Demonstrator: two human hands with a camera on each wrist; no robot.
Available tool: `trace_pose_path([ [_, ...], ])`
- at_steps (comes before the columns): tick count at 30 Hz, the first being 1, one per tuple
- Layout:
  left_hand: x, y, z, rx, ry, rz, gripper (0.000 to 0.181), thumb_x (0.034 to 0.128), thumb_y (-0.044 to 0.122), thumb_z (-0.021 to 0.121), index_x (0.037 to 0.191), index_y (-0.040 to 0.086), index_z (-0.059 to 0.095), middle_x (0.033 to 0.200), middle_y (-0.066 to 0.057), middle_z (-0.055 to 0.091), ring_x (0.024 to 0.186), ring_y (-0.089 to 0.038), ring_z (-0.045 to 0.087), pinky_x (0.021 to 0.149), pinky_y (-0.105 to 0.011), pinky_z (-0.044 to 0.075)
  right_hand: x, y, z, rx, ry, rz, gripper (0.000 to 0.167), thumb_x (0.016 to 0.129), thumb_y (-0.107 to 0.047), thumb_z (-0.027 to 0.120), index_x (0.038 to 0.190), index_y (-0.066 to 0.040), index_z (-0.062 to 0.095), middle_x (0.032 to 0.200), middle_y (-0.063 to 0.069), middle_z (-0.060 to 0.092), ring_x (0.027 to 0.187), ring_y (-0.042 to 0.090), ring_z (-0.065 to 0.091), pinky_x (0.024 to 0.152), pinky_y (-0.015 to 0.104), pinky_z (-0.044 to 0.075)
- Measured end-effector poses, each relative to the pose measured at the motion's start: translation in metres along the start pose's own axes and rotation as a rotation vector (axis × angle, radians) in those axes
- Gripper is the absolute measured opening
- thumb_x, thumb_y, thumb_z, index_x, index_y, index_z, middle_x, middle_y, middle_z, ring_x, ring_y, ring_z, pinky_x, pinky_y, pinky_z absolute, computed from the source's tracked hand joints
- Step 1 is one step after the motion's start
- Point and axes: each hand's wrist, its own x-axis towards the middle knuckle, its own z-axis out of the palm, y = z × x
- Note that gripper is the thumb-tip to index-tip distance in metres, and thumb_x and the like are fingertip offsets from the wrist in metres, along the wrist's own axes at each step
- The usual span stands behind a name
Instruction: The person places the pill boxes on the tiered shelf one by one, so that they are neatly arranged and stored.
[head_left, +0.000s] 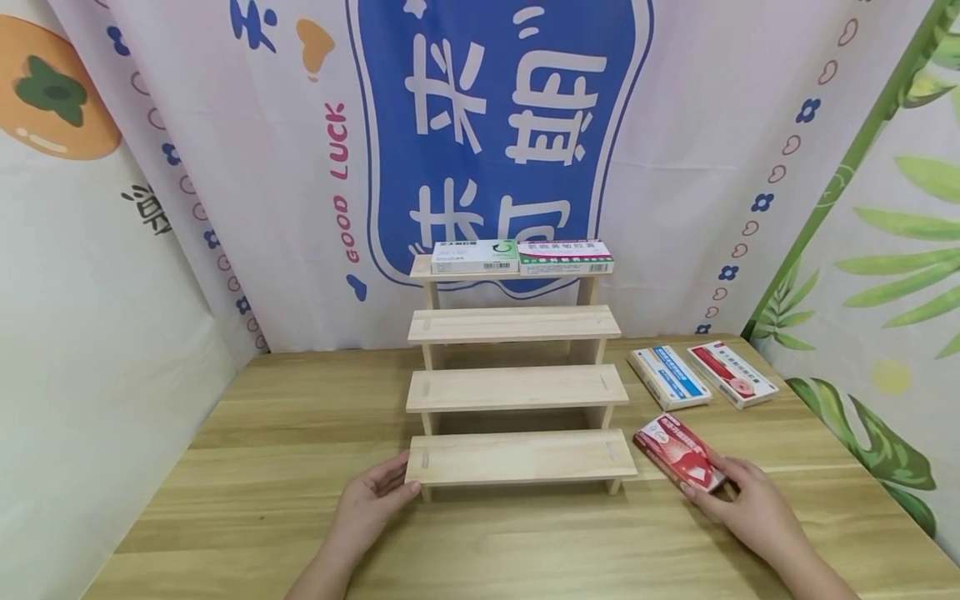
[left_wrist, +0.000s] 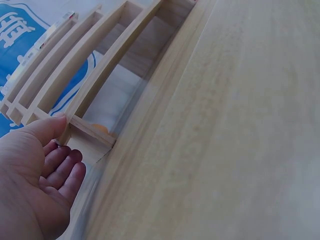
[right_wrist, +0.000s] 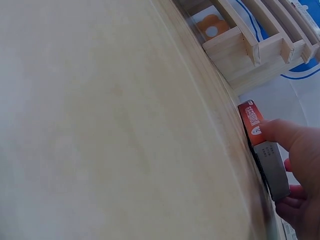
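Note:
A wooden step rack (head_left: 517,387) with stacked tiers stands on the table. My left hand (head_left: 371,500) holds the left end of its lowest tier; in the left wrist view the thumb (left_wrist: 47,127) lies against the board's corner and the other fingers curl below it. To the right of the rack lies a red and white medicine box (head_left: 678,454). My right hand (head_left: 757,508) grips that box at its near right end, thumb on one side and fingers on the other, as the right wrist view also shows with the box (right_wrist: 270,167) low against the table.
Two medicine boxes, a white-green one (head_left: 475,257) and a pink-green one (head_left: 566,257), sit side by side on the top tier. Behind the red box lie a blue-white box (head_left: 670,377) and a red-white box (head_left: 732,373). A printed cloth (head_left: 675,167) hangs behind the table (head_left: 300,433).

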Motion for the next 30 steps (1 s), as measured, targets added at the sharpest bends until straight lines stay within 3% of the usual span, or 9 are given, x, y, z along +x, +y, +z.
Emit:
trace_pose_path([
  [10,0.000,-0.001,0.001,-0.001,0.004,0.005,0.053,0.0848,0.011,0.075,0.131,-0.006,0.056,0.134,-0.023,0.059,0.123,-0.037,0.060,0.097,-0.033,0.055,0.005,-0.003,-0.018,0.038,0.074,-0.029,0.081,0.086,-0.052,0.070,0.140,0.005,0.047,0.135,0.041,0.044,0.116,0.059,0.047,0.092,0.072,0.044],
  [22,0.001,-0.002,0.001,0.004,0.003,0.002,0.053,0.0846,0.012,0.076,0.131,-0.005,0.057,0.135,-0.022,0.058,0.123,-0.037,0.060,0.097,-0.031,0.056,0.023,-0.028,-0.075,0.132,0.164,-0.074,0.076,0.089,-0.044,0.070,0.143,0.003,0.044,0.139,0.039,0.042,0.117,0.058,0.048,0.091,0.068,0.044],
  [30,0.001,-0.002,0.000,0.006,0.002,0.000,0.053,0.0852,0.012,0.075,0.132,-0.005,0.056,0.136,-0.022,0.058,0.123,-0.037,0.059,0.098,-0.033,0.055,0.038,-0.061,-0.108,0.126,0.184,-0.138,0.075,0.086,-0.044,0.073,0.144,-0.002,0.046,0.143,0.035,0.042,0.123,0.054,0.042,0.087,0.070,0.042],
])
